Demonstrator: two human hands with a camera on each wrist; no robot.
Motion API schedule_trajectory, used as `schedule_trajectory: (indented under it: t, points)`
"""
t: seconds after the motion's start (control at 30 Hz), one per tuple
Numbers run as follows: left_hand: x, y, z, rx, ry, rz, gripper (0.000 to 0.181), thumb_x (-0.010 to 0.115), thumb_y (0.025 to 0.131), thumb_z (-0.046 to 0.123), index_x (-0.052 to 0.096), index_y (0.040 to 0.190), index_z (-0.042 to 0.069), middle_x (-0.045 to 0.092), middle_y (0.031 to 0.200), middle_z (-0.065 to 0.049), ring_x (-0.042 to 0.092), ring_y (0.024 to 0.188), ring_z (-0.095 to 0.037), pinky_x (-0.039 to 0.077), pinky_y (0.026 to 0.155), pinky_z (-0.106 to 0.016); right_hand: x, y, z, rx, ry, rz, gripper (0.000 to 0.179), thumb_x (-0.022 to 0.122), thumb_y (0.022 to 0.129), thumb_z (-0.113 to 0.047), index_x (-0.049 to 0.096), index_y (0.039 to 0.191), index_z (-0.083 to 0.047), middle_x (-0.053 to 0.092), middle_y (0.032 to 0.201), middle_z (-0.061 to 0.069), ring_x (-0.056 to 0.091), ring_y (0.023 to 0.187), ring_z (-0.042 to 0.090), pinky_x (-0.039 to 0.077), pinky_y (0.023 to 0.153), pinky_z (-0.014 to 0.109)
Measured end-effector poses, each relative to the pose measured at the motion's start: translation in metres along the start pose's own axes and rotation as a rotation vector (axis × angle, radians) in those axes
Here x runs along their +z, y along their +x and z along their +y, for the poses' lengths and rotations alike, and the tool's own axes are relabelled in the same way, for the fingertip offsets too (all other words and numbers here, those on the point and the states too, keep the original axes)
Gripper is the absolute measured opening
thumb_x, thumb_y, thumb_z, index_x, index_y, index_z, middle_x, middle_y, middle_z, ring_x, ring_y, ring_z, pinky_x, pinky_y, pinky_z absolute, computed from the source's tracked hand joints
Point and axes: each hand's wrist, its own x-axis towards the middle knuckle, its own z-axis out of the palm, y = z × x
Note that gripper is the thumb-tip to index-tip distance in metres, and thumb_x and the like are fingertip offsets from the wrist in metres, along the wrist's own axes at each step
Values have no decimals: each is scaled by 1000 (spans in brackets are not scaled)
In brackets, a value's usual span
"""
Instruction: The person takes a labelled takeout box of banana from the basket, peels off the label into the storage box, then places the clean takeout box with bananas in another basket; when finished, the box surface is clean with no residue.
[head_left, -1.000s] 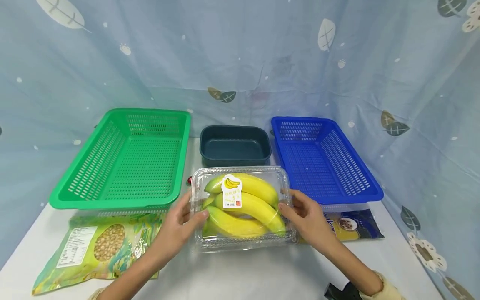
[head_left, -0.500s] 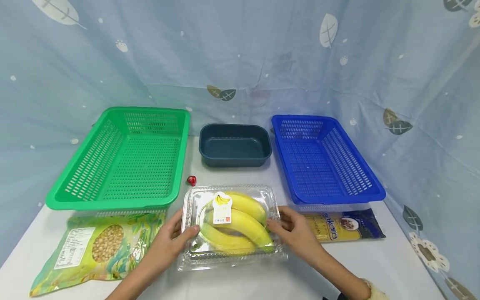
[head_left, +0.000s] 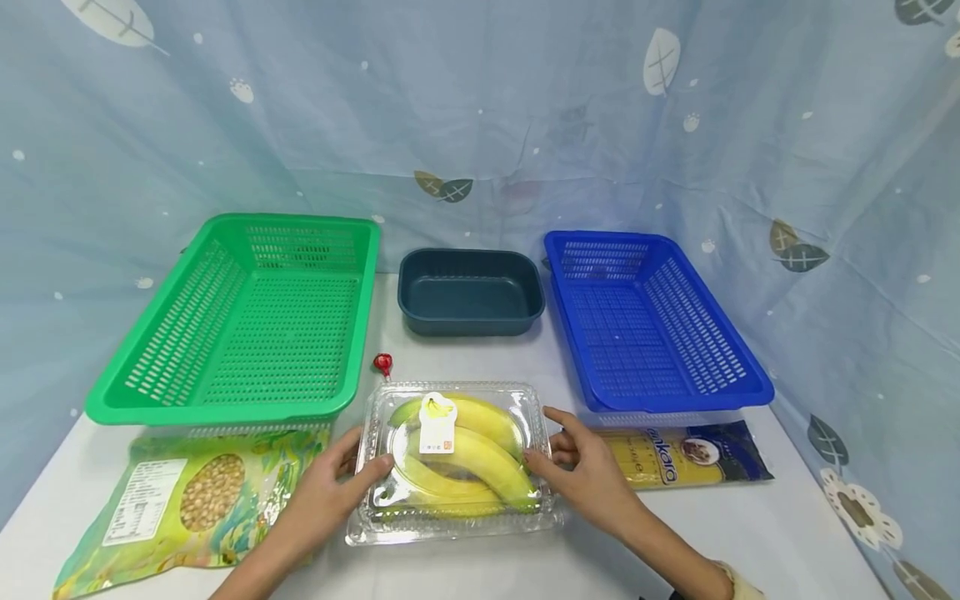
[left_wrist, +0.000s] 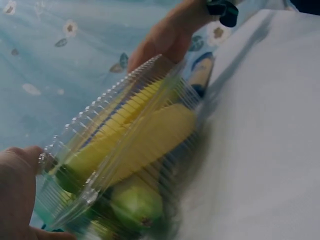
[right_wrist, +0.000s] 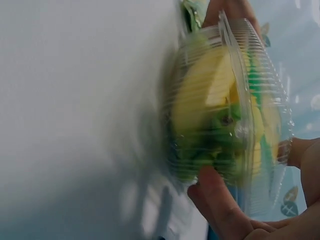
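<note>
A clear plastic clamshell box of bananas (head_left: 457,462) with a white label (head_left: 437,429) lies low over the white table in front of me. My left hand (head_left: 333,479) holds its left side, thumb over the lid's edge and fingers at the side wall. On the opposite side my right hand (head_left: 585,471) grips it, thumb on the lid corner and index finger raised off the side. In the right wrist view a fingertip (right_wrist: 210,182) presses the lower wall. Both wrist views show the yellow-green bananas (left_wrist: 150,140) through the ribbed plastic, somewhat blurred.
A green basket (head_left: 225,414) stands at back left, a blue basket (head_left: 675,400) at back right, with a dark teal tub (head_left: 471,325) between. A red-topped lollipop (head_left: 383,364) lies behind the box. Left is a green bag (head_left: 187,500); right, a pasta packet (head_left: 675,457).
Both hands have brought the banana box toward me and down, slightly left, uncovering the lollipop and more of the pasta packet. Over the last half second it moves only a little.
</note>
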Motion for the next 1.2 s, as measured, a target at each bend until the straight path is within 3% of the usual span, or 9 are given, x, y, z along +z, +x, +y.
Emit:
schedule_trajectory:
  t: [0.17,0.4,0.53,0.67,0.83,1.0,1.1,1.2]
  points:
    - [0,1,3,-37,-37,-20,73,68,94,39,38,152,6,53,138,-26,58,119,-40,59,78,-40,-7,1,-5,11,-118,-21,74,80,86,-35,49,145,-4,66,96,3,64,83,14,56,71,27]
    - [3,3,6,-56,-53,-30,73,70,93,38,39,151,7,56,135,-22,62,108,-30,58,71,-34,-21,2,-34,-53,-545,-20,73,77,84,-54,58,138,-9,70,100,0,67,81,13,56,66,33]
    - [6,3,5,-61,-51,-30,74,71,93,38,39,152,6,55,134,-21,62,109,-30,57,72,-33,-24,5,-58,-212,-676,32,55,77,86,-49,67,128,-14,72,106,2,70,85,16,58,65,38]
    - [6,2,4,-53,-58,-24,72,70,93,37,39,151,7,57,133,-21,63,108,-29,57,70,-32,-18,19,-79,-424,-692,32,39,77,89,-38,72,119,-14,72,104,0,68,85,14,56,64,34]
    - [6,3,4,-55,-55,-16,72,69,93,38,39,152,8,58,131,-20,64,103,-25,57,69,-32,0,42,-93,-620,-708,-59,29,75,91,-29,73,115,-13,71,100,-1,65,82,12,54,66,30]
    - [9,5,2,-54,-40,-15,75,69,94,40,37,152,7,57,131,-20,64,104,-25,56,72,-32,16,61,-105,-670,-815,-215,29,73,93,-28,73,118,-14,70,102,1,64,80,14,54,70,32]
    - [9,5,2,-59,-53,-17,74,69,94,40,37,152,7,57,130,-19,64,103,-24,56,72,-32,24,70,-112,-704,-882,-290,25,73,93,-25,73,115,-15,67,93,-2,57,73,11,49,63,26]
    - [10,7,2,-56,-82,-24,71,69,94,37,39,151,7,59,128,-18,65,98,-21,56,70,-33,30,76,-114,-760,-924,-314,18,73,92,-21,75,109,-16,61,83,-3,50,66,9,43,56,21]
